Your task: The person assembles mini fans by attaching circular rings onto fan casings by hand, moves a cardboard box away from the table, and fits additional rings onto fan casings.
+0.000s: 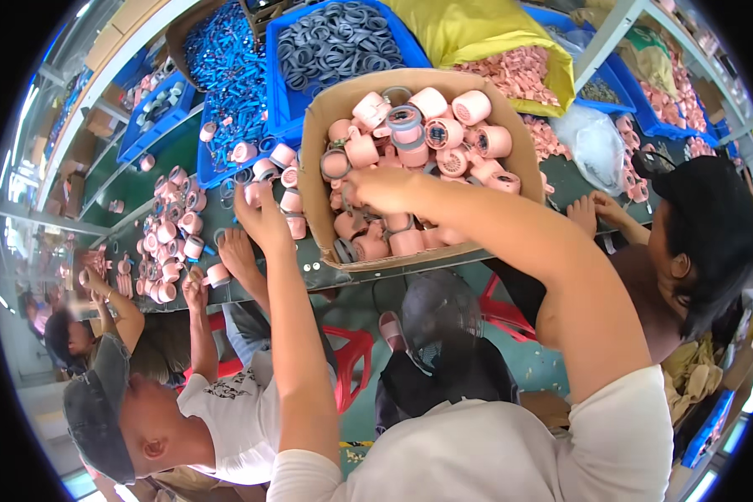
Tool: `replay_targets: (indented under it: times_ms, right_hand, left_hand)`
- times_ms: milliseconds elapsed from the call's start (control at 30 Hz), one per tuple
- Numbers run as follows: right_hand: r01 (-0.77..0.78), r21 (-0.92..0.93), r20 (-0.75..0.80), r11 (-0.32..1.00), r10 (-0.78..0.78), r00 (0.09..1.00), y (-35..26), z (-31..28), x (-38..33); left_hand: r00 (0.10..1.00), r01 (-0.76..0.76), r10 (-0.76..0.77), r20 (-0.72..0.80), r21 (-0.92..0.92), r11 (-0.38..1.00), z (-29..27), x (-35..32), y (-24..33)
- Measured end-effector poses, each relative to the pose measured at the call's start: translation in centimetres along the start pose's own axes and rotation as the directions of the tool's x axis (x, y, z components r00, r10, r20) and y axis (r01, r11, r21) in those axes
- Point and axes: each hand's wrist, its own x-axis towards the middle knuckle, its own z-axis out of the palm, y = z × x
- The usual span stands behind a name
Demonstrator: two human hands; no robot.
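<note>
My left hand (262, 219) reaches to the table at the left of a cardboard box (311, 159). Its fingers close around a pink cylindrical plastic housing (254, 195), close to other pink housings (291, 201). My right arm crosses over the box's front right side. Inside, my right hand (376, 191) is curled among pink housings (361, 151), many with grey rings or slotted ends. Its fingertips are partly hidden, and whatever they grip I cannot make out. One stacked housing with grey bands (406, 125) rises near the box's middle.
Behind the box stand a blue tray of grey rings (339, 42), blue parts (230, 58) and a yellow sack (468, 33) of pink pieces. Pink housings (171, 226) spread leftward. Co-workers sit left (176, 410) and right (669, 251). A dark fan (440, 314) stands below the table edge.
</note>
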Motion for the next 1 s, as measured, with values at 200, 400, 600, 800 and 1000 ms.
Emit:
replay_targets:
  times_ms: [200,400,600,800,1000]
  right_hand:
    - [0.403,0.327,-0.650,0.855,-0.107,0.753,3.2,-6.9,-10.8]
    - [0.600,0.740,-0.673,0.305,0.347,0.653,3.1,-4.6,-23.8]
    - [0.557,0.746,-0.531,-0.364,0.180,0.828,0.4,-4.3,-28.7]
    - [0.430,0.739,-0.528,-0.518,-0.049,0.848,-3.3,-3.9,-28.4]
    - [0.435,0.781,-0.541,-0.447,-0.139,0.829,-3.6,-3.7,-28.4]
  left_hand:
    - [0.551,-0.617,0.197,0.811,0.237,0.751,12.3,-3.2,13.0]
    - [0.497,-0.658,0.118,0.860,0.284,0.697,18.5,-0.4,8.9]
    - [0.401,-0.828,0.298,0.866,0.204,0.522,18.9,0.5,6.8]
    - [0.409,-0.695,0.349,0.843,0.040,0.718,12.0,3.6,7.6]
    - [0.666,0.349,0.060,0.744,-0.381,0.856,3.7,-8.4,18.7]
